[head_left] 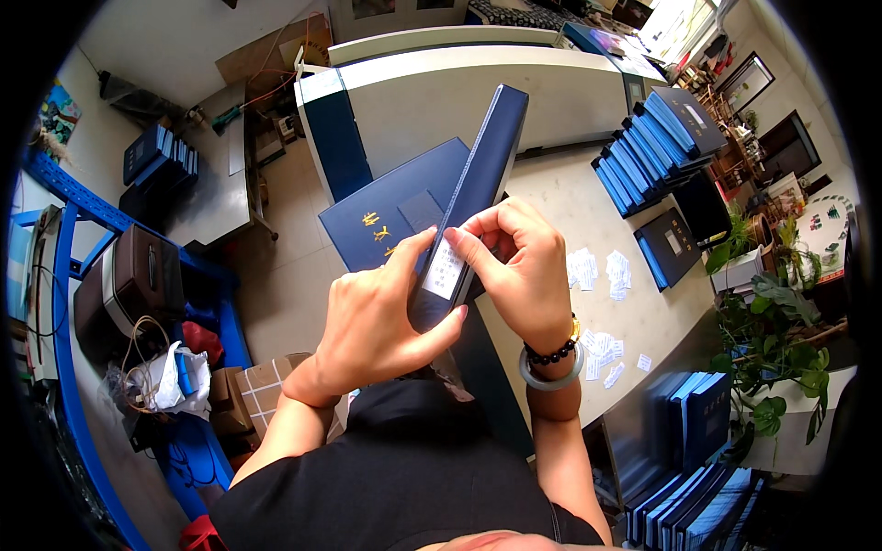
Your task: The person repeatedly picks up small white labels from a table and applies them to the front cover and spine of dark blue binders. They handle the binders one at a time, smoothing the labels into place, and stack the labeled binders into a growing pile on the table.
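A dark blue file box (pixel 491 151) is tilted up in front of me, its narrow spine facing me. My left hand (pixel 367 312) is closed around its lower end, with the thumb at the bottom and the fingers along the left edge. Near that end a white printed label (pixel 443 273) lies on the spine. My right hand (pixel 528 275) is bent into a pinch, its thumb at the label's upper edge; some of its fingers are hidden behind. Behind the spine, another dark blue file box (pixel 354 225) with gold lettering lies flat.
Small white label slips (pixel 602 349) lie in groups on the pale table (pixel 551 395). Stacked blue file boxes (pixel 648 151) stand at the far right, with more file boxes (pixel 698 505) at the lower right. A leafy plant (pixel 772 340) overhangs that side. Blue shelving (pixel 110 216) is at left.
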`<state>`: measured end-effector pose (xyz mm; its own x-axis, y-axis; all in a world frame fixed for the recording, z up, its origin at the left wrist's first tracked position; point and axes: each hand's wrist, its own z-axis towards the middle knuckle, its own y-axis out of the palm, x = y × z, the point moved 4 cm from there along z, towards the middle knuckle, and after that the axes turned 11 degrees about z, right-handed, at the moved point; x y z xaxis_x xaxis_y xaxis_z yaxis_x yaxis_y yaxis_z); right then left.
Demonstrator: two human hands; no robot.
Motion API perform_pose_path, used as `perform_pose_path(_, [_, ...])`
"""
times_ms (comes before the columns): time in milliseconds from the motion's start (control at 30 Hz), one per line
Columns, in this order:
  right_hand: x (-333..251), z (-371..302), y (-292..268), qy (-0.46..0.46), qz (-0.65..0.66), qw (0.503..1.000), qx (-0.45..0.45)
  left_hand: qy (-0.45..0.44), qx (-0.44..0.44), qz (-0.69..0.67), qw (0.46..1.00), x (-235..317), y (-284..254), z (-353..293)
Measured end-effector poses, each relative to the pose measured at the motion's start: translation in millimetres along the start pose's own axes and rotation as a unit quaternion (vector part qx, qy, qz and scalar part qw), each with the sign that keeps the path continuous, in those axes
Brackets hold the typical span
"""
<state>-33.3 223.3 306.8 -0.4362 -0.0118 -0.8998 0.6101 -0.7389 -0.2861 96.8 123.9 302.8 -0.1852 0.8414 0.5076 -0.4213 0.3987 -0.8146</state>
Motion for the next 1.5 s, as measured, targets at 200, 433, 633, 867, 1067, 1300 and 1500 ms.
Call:
perform_pose_path(200, [2, -2, -5, -0.025, -0.012, 0.999, 0.024, 0.001, -0.001, -0.002, 1.000, 1, -1, 0])
perform_pose_path(433, [-2, -2, -2, -0.023, -0.009, 1.000, 0.014, 0.011, 0.011, -0.001, 1.000, 0, 1, 0])
perform_pose_path(633, [-10, -5, 2, -0.024, -0.031, 0.999, 0.013, 0.009, -0.005, 0.003, 1.000, 0, 1, -1])
perform_pose_path(867, [-7, -5, -1, -0.054, -0.065, 0.996, 0.002, 0.013, -0.003, 0.011, 1.000, 1, 0, -1])
perform_pose_path(1067, [-9, -3, 0, -0.036, -0.065, 0.997, -0.023, 0.016, -0.002, 0.013, 1.000, 0, 0, -5])
perform_pose_path(1300, [-7, 3, -7, -0.076, -0.043, 0.993, -0.082, 0.007, 0.005, -0.028, 1.000, 0, 3, 0])
perform_pose_path(1500, [21, 3, -23, -0.127, 0.037, 0.989, -0.070, 0.031, -0.061, 0.029, 0.997, -30, -15, 15])
